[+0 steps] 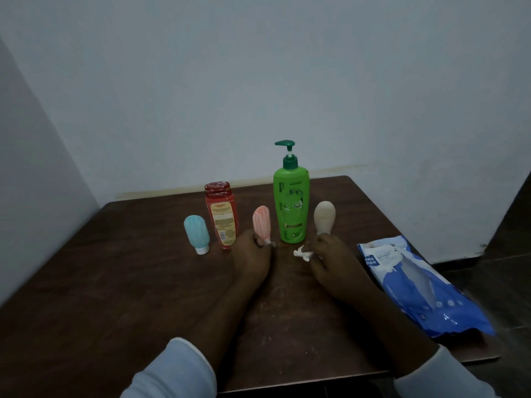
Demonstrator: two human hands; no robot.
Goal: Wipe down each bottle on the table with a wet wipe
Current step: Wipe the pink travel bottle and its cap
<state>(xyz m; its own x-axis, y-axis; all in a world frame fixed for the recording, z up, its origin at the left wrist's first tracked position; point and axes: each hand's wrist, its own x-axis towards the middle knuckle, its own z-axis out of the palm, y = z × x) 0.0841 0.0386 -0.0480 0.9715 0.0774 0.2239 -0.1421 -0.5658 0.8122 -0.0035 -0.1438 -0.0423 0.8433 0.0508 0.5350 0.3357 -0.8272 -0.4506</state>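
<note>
Several bottles stand in a row on the dark wooden table (115, 282). From the left: a small blue bottle (196, 232) on its white cap, a red bottle (221, 215), a small pink bottle (261, 224), a tall green pump bottle (291, 202) and a small beige bottle (324, 216). My left hand (253, 254) grips the base of the pink bottle, which stands cap down. My right hand (327, 254) sits at the foot of the beige bottle and holds a crumpled white wet wipe (303, 252) in its fingers.
A blue and white pack of wet wipes (422, 285) lies on the table's right side, reaching the right edge. Pale walls stand behind and to the left. Dark floor shows to the right of the table.
</note>
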